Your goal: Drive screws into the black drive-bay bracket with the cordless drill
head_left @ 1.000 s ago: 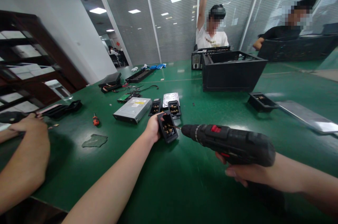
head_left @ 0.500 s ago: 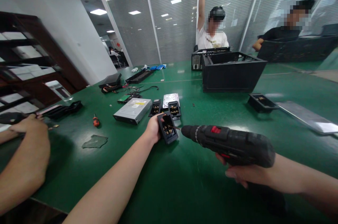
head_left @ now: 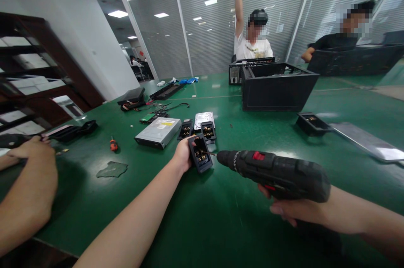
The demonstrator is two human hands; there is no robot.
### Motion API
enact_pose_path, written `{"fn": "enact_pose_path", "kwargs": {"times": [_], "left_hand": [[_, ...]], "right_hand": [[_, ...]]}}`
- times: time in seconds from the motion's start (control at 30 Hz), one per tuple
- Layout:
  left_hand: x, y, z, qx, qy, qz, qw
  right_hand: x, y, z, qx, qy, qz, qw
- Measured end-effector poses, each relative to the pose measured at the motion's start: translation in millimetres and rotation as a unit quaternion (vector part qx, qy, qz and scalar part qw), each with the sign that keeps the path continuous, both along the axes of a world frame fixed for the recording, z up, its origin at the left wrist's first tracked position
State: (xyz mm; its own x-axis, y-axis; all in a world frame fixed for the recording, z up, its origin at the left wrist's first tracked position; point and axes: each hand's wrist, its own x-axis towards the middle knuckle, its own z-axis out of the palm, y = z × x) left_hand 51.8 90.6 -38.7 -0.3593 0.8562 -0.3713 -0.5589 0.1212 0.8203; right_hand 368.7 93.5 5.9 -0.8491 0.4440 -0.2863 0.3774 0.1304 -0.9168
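— What does the left hand point(head_left: 182, 153) hold?
— It grips a small black plastic bracket with brass contacts point(head_left: 200, 153), tilted on edge on the green table point(head_left: 221, 226).
— And the right hand point(head_left: 285, 211)?
— Its fingers close around the grip of a black cordless drill with a red switch point(head_left: 277, 173); the thin bit reaches into the bracket, probably touching a screw, though that spot is too small to tell.
— What lies beyond?
— Two similar black brackets point(head_left: 197, 130), a silver hard drive point(head_left: 203, 118) and a grey optical drive point(head_left: 158, 131) just behind; farther back, an open black computer case point(head_left: 276, 87). At the left, another person's forearm point(head_left: 27, 194) rests on the table.
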Motion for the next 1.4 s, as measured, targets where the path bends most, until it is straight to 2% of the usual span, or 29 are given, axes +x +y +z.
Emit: {"fn": "enact_pose_path", "kwargs": {"times": [0.37,0.6,1.13,1.4], "left_hand": [[0.2,0.0,-0.4,-0.001,0.003,-0.001,1.000],[2.1,-0.8,2.0,-0.006,0.001,0.012,1.000],[-1.5,-0.1,-2.9,0.009,-0.002,-0.001,1.000],[2.4,-1.3,3.1,0.000,-0.004,0.005,1.000]], "right_hand": [[0.1,-1.7,0.6,0.001,-0.019,-0.009,1.000],[1.3,0.2,1.1,-0.002,-0.015,-0.009,1.000],[0.4,-0.2,-0.1,-0.004,0.011,0.003,1.000],[-0.9,-1.2,2.1,0.004,0.012,0.004,1.000]]}}
